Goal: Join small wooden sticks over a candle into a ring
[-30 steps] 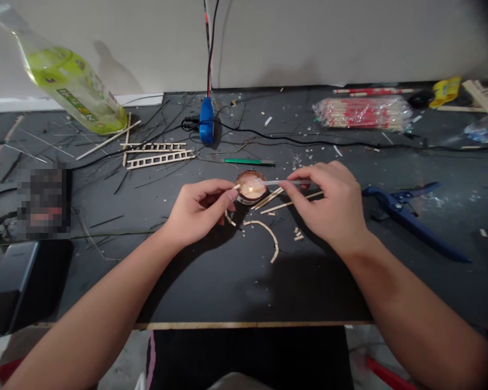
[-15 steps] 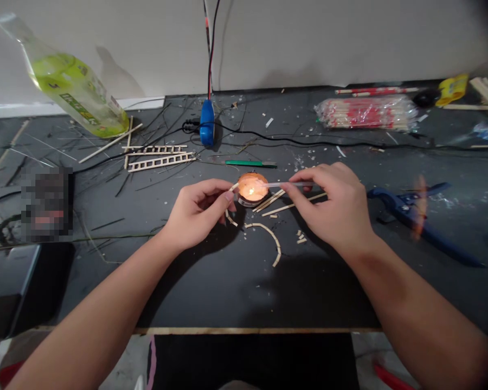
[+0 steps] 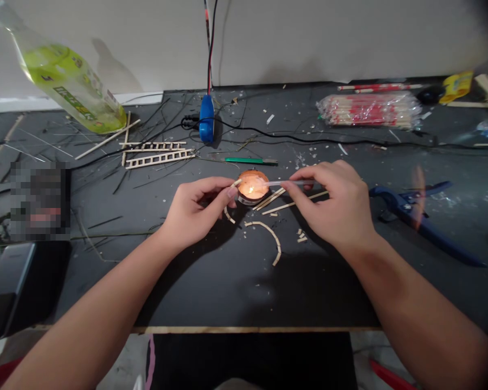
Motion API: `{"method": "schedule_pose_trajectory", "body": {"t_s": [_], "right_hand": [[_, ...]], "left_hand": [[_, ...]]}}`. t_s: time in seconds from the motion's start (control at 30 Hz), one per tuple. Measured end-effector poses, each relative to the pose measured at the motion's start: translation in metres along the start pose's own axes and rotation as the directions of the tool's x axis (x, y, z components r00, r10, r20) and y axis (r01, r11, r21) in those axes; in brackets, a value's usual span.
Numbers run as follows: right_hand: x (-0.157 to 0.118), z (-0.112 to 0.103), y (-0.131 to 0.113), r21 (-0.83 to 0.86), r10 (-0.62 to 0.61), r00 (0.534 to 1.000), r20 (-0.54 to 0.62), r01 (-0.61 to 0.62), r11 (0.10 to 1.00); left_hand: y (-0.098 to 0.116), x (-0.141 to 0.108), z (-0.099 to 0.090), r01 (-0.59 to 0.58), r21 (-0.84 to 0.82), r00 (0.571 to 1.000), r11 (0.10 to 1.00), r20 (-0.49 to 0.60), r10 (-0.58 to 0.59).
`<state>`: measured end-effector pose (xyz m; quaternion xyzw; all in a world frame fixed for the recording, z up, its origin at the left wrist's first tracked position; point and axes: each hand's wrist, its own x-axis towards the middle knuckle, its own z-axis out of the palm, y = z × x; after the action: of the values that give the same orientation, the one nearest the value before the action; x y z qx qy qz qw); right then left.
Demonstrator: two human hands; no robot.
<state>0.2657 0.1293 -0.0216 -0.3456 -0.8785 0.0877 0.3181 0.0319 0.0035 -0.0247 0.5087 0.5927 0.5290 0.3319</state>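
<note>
Ok so the whole scene was on a scruffy black desk [image 3: 211, 292], covered in thin black scraps and wood bits, with a white wall behind it. A big green-tinted plastic bottle [image 3: 61, 76] lay tilted at the back left, and a plastic-wrapped bundle of wooden sticks [image 3: 366, 111] sat at the back right. Blue-handled cutters [image 3: 415, 211] lay to the right of my right hand [image 3: 333, 208], and my left hand [image 3: 195, 214] was across from it. Both hands were up over the middle of the desk, either side of a lit tea light [image 3: 252, 187] in a metal cup. Two little wooden ladders [image 3: 158, 157] lay back to the left, near a blue plug [image 3: 206, 119]. A curved strip of tiny wood pieces [image 3: 268, 238] sat just below the flame. My right fingers were pinched on a clear plastic rod [image 3: 288, 183], its tip over the flame, and my left fingers were clenched on a small wooden sliver [image 3: 236, 183] right beside the cup's rim.
</note>
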Motion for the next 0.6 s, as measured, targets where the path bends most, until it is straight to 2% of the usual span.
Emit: {"method": "schedule_pose_trajectory", "body": {"t_s": [0.17,0.6], "right_hand": [[0.0,-0.0008,-0.0009,0.007,0.009,1.0,0.003,-0.009,1.0],[0.0005,0.0012,0.0015,0.006,-0.024,0.999,-0.029,0.024,1.0]], "left_hand": [[0.0005,0.0004,-0.0004,-0.018,0.007,0.999,1.0,-0.041,0.018],[0.0047,0.003,-0.0021,0.065,-0.143,0.998,0.988,-0.004,-0.066]]}}
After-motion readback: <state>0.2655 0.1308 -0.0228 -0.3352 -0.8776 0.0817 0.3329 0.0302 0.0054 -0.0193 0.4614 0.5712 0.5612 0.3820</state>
